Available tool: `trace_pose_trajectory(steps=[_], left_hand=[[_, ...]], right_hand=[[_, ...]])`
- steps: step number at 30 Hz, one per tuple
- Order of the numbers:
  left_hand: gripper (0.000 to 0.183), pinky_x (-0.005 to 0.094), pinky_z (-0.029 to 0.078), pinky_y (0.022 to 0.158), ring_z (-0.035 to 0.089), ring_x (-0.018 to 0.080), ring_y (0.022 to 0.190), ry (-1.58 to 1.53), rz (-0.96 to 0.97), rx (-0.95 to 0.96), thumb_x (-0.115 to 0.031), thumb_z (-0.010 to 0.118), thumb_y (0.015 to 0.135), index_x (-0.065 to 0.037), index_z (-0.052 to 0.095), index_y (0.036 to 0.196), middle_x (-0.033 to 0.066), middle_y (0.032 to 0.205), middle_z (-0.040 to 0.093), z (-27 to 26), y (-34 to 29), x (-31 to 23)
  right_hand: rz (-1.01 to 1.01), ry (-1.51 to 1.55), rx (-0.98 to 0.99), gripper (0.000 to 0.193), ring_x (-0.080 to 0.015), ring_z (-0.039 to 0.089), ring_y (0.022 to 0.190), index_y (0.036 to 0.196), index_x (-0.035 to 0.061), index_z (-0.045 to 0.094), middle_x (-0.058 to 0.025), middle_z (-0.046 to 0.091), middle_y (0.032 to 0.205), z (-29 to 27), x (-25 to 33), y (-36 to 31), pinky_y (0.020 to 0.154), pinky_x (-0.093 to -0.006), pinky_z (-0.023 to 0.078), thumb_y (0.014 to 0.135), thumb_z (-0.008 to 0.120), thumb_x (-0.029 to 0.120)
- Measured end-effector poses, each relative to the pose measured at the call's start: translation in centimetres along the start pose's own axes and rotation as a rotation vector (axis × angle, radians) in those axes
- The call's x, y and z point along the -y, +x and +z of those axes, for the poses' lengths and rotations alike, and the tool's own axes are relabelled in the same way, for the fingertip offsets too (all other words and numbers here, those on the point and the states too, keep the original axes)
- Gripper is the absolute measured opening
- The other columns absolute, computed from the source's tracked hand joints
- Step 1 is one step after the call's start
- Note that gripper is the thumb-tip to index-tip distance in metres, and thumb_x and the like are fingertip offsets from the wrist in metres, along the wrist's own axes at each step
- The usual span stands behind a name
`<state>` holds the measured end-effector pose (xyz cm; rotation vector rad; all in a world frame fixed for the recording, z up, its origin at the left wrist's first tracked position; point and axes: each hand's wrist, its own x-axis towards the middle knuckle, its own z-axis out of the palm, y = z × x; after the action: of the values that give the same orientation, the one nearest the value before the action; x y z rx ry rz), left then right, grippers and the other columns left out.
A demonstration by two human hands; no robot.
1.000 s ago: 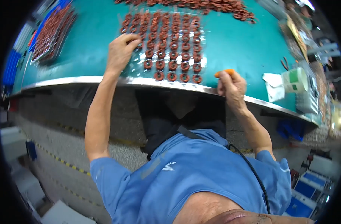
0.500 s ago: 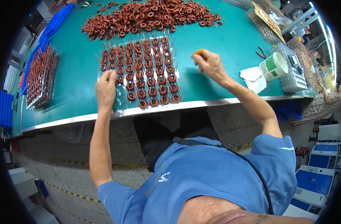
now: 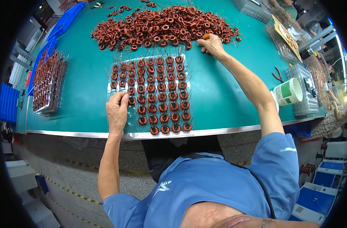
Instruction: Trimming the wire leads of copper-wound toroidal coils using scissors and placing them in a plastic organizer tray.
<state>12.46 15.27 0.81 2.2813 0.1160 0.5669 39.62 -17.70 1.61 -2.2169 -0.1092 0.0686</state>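
Observation:
A clear plastic tray [image 3: 122, 127] lies near the table's front edge, with copper wire ring coils [image 3: 162, 91] set in rows on it. My left hand [image 3: 117, 113] rests on the tray's left side, its fingertips pinched on a coil in the leftmost rows. Farther back spreads a big loose pile of the same coils [image 3: 158, 24]. My right hand [image 3: 213, 45] reaches to the pile's near right edge. It is closed around a small orange thing [image 3: 205, 36] that shows above the fingers.
A stack of filled coil trays [image 3: 48, 81] lies at the left, with blue bins [image 3: 8, 104] beyond the table edge. At the right are a white and green cup [image 3: 289, 92], a clear ribbed box [image 3: 308, 89] and pliers [image 3: 278, 74]. A metal strip [image 3: 226, 131] runs along the front.
My right hand has gone from the table's front edge out to the pile, still closed on the orange thing. My left hand slid back to the tray's near left part and its fingers curled.

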Motion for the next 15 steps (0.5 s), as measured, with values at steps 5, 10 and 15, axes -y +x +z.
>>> trace_pose_trajectory(steps=[5,10,15], left_hand=[[0.019,0.0347,0.045,0.073,0.060,0.0213,0.079,-0.029,-0.053,0.017,-0.018,0.059,0.092,0.000,0.065,0.091,0.0085,0.085,0.065,-0.3,0.0,-0.4],[0.018,0.0337,0.046,0.072,0.060,0.0214,0.077,-0.028,-0.059,0.017,-0.017,0.058,0.092,0.000,0.065,0.093,0.0090,0.083,0.065,-0.4,-0.2,0.4],[0.016,0.0275,0.047,0.064,0.061,0.0130,0.071,-0.040,-0.031,-0.324,-0.015,0.058,0.094,-0.002,0.066,0.098,0.0053,0.080,0.066,-1.4,-0.6,-1.2]], right_hand=[[0.033,0.328,0.142,0.024,-0.0082,0.058,0.060,0.105,-0.0032,0.062,-0.0040,0.064,0.078,-1.3,-1.2,0.0,0.053,-0.0210,0.045,0.084,0.063,0.010],[0.053,0.644,0.154,0.028,-0.0051,0.055,0.063,0.112,-0.0020,0.058,-0.0017,0.062,0.080,-4.5,1.0,-3.1,0.055,-0.0165,0.043,0.085,0.063,0.006],[0.029,0.826,0.262,0.028,-0.0050,0.055,0.064,0.113,-0.0056,0.058,-0.0017,0.061,0.080,-5.7,3.5,-8.2,0.057,-0.0159,0.046,0.086,0.060,0.003]])
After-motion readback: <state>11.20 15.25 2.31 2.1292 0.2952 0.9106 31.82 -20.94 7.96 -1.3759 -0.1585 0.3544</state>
